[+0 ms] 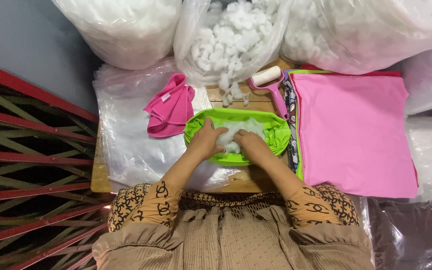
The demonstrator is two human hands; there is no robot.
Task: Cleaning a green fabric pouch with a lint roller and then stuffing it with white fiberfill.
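Mid-frame on the counter [101,182], left hand [205,141] and right hand [250,144] press white stuffing [236,131] into the green cover [276,135], fingers curled into it. Overpacking could spill stuffing or strain seams.

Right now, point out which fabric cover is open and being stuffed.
The green cover under both hands, its mouth open with white stuffing inside. The crumpled pink cover and the flat pink cover lie empty.

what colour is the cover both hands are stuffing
Bright lime green cover, white stuffing inside; head view.
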